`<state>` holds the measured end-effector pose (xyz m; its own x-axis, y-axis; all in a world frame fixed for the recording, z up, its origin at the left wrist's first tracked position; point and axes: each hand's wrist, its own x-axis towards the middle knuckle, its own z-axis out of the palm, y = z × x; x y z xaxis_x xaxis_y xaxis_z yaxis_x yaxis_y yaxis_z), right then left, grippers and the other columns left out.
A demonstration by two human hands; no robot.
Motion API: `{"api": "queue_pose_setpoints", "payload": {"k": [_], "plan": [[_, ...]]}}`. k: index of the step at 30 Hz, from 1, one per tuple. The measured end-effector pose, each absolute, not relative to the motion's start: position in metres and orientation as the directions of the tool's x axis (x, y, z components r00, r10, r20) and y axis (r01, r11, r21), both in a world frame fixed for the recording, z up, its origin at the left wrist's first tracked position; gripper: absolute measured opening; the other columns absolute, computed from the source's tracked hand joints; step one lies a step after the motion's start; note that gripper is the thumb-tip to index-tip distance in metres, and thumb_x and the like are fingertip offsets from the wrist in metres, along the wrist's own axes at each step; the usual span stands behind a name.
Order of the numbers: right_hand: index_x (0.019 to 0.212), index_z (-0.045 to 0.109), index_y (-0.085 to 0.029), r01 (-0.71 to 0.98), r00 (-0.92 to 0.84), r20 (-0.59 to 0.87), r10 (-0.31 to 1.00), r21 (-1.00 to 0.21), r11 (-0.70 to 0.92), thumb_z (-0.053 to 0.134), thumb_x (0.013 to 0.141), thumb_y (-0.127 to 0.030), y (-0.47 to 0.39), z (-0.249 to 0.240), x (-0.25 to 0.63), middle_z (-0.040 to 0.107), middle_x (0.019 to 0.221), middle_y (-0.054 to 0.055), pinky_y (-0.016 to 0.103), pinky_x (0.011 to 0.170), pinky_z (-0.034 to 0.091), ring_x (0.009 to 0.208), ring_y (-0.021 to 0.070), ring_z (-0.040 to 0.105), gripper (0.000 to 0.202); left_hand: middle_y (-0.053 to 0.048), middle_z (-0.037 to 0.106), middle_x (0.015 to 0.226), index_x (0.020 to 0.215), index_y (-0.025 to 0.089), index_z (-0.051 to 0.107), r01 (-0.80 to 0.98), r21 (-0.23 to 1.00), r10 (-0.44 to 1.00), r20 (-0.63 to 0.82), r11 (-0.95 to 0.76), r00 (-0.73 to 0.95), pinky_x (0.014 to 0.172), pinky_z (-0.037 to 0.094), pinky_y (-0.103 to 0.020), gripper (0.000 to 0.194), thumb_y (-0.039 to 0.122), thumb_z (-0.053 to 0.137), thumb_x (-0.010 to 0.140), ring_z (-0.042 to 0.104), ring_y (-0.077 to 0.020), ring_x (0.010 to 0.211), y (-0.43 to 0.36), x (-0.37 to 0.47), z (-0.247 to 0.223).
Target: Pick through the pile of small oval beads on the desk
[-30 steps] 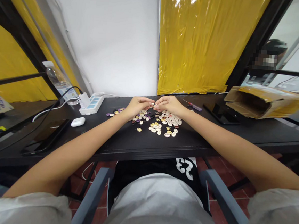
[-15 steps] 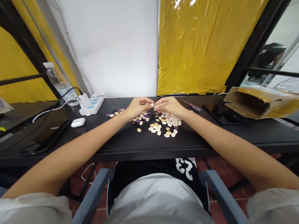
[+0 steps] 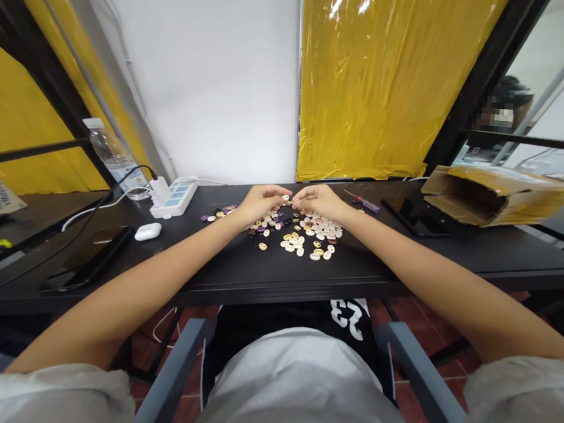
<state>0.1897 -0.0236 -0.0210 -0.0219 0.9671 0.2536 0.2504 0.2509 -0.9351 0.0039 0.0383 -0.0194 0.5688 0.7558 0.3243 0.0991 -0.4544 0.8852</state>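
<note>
Above the far part of the black table, my left hand is closed in a pinch on a small cream oval button with dark holes. My right hand faces it a short way off, its thumb and fingertips pinched around a small pale pinkish button. Below my right hand spreads a pile of cream buttons. A smaller group of cream buttons lies nearer me. Purple, dark and cream buttons are scattered under and beside my left hand.
A screwdriver, a black phone and an opened cardboard box lie to the right. On the left are a power strip, a white earbud case, a water bottle and a dark phone. Cables run there.
My hands have drawn slightly apart, and the cream button has shifted a little left with my left hand. In the background at right, a person's head has come up.
</note>
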Motion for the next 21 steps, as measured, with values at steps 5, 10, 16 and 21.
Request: {"api": "queue_pose_setpoints", "payload": {"k": [5,10,16,21], "plan": [[0.077,0.072,-0.018,0.213,-0.023,0.242,0.97,-0.947,0.241,0.076,0.071,-0.019,-0.0261,-0.0198,0.1896,0.073,0.072,0.005,0.026,0.064,0.054,0.066,0.0137,0.065,0.007,-0.004,0.067,0.071,0.088,0.016,0.074,0.093,0.873,0.737,0.342,-0.478,0.583,0.062,0.043,-0.027,0.016,0.023,0.069,0.075,0.054,-0.0114,0.06,0.0344,0.0047,-0.0182],[0.074,0.074,-0.017,0.195,0.002,0.238,0.971,-0.953,0.233,0.077,0.066,-0.017,-0.0226,-0.0218,0.1928,0.072,0.07,0.005,0.026,0.063,0.054,0.063,0.0134,0.064,0.008,-0.006,0.071,0.078,0.088,0.016,0.074,0.094,0.893,0.751,0.309,-0.44,0.583,0.071,0.047,-0.03,0.016,0.021,0.071,0.072,0.059,-0.0131,0.067,0.0308,0.0059,-0.017],[0.078,0.077,-0.017,0.156,-0.003,0.209,0.978,-0.966,0.207,0.078,0.065,-0.018,-0.0207,-0.0214,0.1962,0.075,0.08,0.007,0.03,0.074,0.057,0.071,0.0155,0.068,0.013,-0.007,0.072,0.081,0.087,0.016,0.073,0.096,0.897,0.753,0.3,-0.432,0.586,0.074,0.049,-0.031,0.016,0.02,0.07,0.072,0.061,-0.0134,0.07,0.0304,0.0056,-0.0169],[0.077,0.076,-0.016,0.055,0.015,0.168,0.986,-0.984,0.167,0.075,0.071,-0.022,-0.0215,-0.02,0.1957,0.076,0.084,0.01,0.032,0.081,0.057,0.08,0.0185,0.071,0.008,-0.008,0.073,0.084,0.087,0.015,0.072,0.081,0.903,0.752,0.3,-0.423,0.587,0.077,0.051,-0.031,0.017,0.021,0.072,0.072,0.064,-0.0144,0.073,0.0288,0.0049,-0.0162]]}}
